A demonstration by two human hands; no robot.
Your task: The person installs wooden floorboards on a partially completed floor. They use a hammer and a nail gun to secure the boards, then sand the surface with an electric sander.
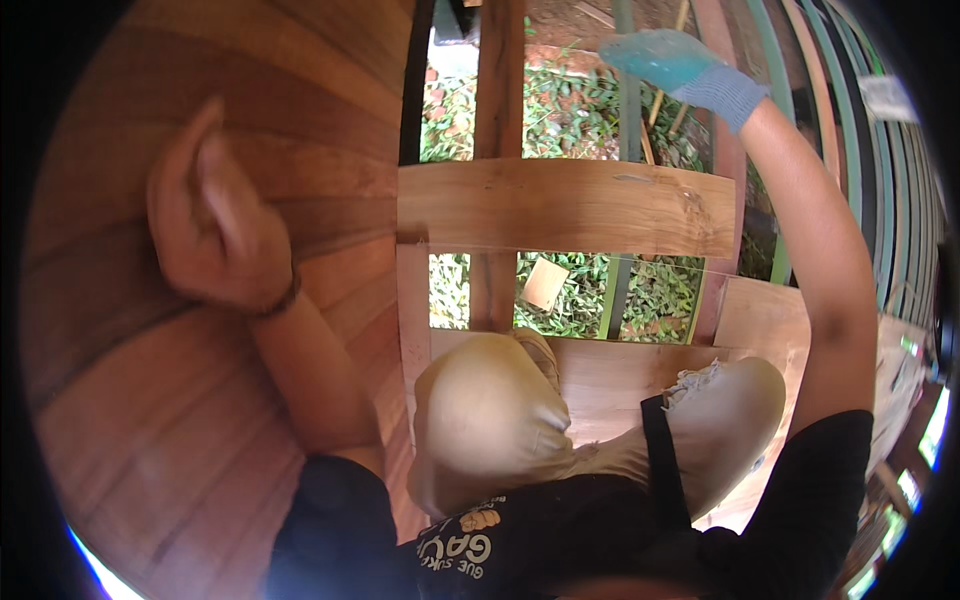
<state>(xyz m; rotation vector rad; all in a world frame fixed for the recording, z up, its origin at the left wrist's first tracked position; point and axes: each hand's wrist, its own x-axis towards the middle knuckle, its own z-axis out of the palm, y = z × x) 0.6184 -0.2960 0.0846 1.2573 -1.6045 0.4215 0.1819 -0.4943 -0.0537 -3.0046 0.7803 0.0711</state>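
My left hand [215,225], bare and somewhat blurred, is over the reddish planked surface [120,330] at the left, its fingers raised and apparently empty. My right hand [680,75], in a teal glove with a grey cuff, reaches to the upper right over a narrow green beam [628,140]; whether it grips the beam is unclear. A light wooden board [560,205] lies crosswise between my hands over the open frame. My knees [480,410], in beige trousers, are bent above another light board [610,400].
A vertical brown beam [497,100] runs beneath the crosswise board. Leaves and soil [565,110] show through the gaps, with a small wood offcut [546,283] among them. Several green and pink slats [782,40] line the right side, with more light boards [760,320] below them.
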